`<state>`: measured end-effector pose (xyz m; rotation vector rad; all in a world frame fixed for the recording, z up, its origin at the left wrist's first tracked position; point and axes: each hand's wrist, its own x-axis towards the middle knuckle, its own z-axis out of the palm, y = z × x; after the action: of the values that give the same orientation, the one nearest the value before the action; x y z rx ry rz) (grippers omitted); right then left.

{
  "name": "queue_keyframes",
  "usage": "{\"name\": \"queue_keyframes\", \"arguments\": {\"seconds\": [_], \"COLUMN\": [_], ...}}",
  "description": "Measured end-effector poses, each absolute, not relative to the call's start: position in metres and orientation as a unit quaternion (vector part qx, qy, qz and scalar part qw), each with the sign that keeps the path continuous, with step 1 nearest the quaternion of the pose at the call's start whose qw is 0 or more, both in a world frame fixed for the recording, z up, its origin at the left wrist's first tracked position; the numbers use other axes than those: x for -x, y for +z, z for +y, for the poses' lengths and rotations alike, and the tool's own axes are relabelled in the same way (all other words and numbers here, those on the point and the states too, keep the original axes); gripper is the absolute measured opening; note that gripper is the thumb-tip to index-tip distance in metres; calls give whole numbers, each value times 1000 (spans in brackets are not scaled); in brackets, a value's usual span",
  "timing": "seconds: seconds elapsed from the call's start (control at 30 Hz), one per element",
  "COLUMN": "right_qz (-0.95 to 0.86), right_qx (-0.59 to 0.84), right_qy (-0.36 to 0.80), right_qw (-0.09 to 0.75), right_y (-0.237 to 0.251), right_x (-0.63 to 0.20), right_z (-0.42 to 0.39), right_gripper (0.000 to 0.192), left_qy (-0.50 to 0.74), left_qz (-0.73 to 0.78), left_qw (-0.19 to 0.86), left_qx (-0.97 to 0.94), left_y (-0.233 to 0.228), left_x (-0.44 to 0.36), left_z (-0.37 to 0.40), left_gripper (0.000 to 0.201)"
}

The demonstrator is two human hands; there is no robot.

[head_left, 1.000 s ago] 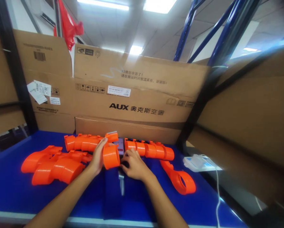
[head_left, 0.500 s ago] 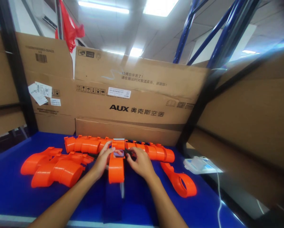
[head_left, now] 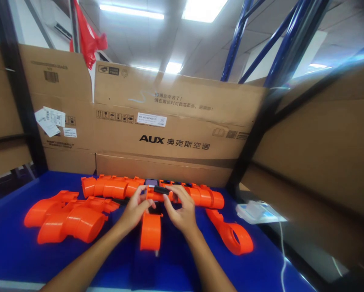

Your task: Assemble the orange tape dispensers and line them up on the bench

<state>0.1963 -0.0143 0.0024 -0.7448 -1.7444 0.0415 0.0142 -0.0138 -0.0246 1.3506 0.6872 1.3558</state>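
Note:
In the middle of the table, my left hand (head_left: 136,207) is closed around the left side of an orange plastic band-shaped piece (head_left: 150,233). The rounded lower end of the piece hangs toward me, with a dark gap above it. My right hand (head_left: 182,207) has its thumb and fingers closed on a short black bar-like piece (head_left: 161,190), which lies across the top of the orange piece. Whether the black bar is seated in the orange piece I cannot tell. Just behind stands a small dark rectangle with a pale edge (head_left: 151,182).
A row of orange pieces (head_left: 113,187) runs along the back, continuing on the right (head_left: 204,197). Several more orange pieces (head_left: 74,221) lie at left, and a looped orange piece (head_left: 235,239) at right. A white device with a cable (head_left: 258,212) sits at the right edge. Cardboard (head_left: 176,113) walls the back.
The orange piece has tipped and come lower, nearer to me. The black bar has moved from the piece's right side to across its top, with my right hand.

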Motion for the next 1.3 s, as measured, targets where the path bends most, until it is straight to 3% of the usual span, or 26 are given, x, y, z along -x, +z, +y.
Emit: {"name": "queue_keyframes", "arguments": {"seconds": [0.4,0.63,0.77,1.03,1.3], "right_qz": [-772,-806,-775,-839,-827], "right_qx": [294,325,400,457,538], "right_qy": [34,102,94,26,-24], "right_qw": [562,484,480,293,164], "right_y": [-3,4,3,1,-15], "right_x": [-189,-202,-218,-231,-212], "right_z": [-16,-12,-1,-2,-11], "right_gripper": [28,43,30,9,19], "left_qy": [547,558,573,574,568], "left_qz": [299,296,299,293,306], "left_qw": [536,538,521,546,543], "left_qx": [-570,-559,-558,-535,-538], "left_y": [-32,-31,-30,-30,-30], "left_x": [-11,-10,-10,-10,-11], "left_z": [-10,-7,-8,-9,-9], "left_gripper": [49,46,42,41,46]}}
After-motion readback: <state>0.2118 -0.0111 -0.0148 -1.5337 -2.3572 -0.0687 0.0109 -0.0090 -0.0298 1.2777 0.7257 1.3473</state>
